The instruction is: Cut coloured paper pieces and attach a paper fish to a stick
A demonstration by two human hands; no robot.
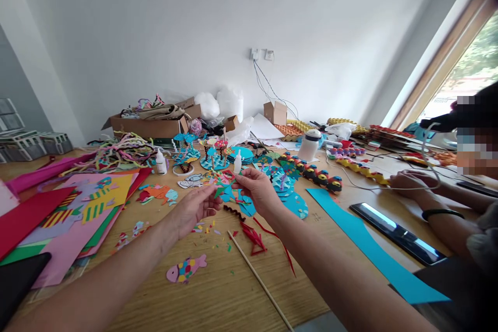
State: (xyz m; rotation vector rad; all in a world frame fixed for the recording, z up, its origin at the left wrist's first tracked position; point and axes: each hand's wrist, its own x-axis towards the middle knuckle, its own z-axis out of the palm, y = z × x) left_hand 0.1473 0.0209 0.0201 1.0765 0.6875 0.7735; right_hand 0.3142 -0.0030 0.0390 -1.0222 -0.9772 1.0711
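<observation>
Both hands hover over the worktop [218, 306]; with my right hand [254, 189] I pinch one end of a green paper cut-out [223, 189] between thumb and finger, while my left hand [198, 207] curls loosely at its other end, and I cannot tell whether it grips. I judge the paper thin, so I'd pinch lightly by the edges, and steady the left side before turning it, to avoid a crease. Nearest lie a pink paper fish [187, 270], left, and a wooden stick [260, 282] to its right, then bent red pipe cleaners [256, 241]. Farther off, the green cut-out sits between both hands' fingertips; beyond, a white glue bottle [237, 161] stands behind the right fingertips.
</observation>
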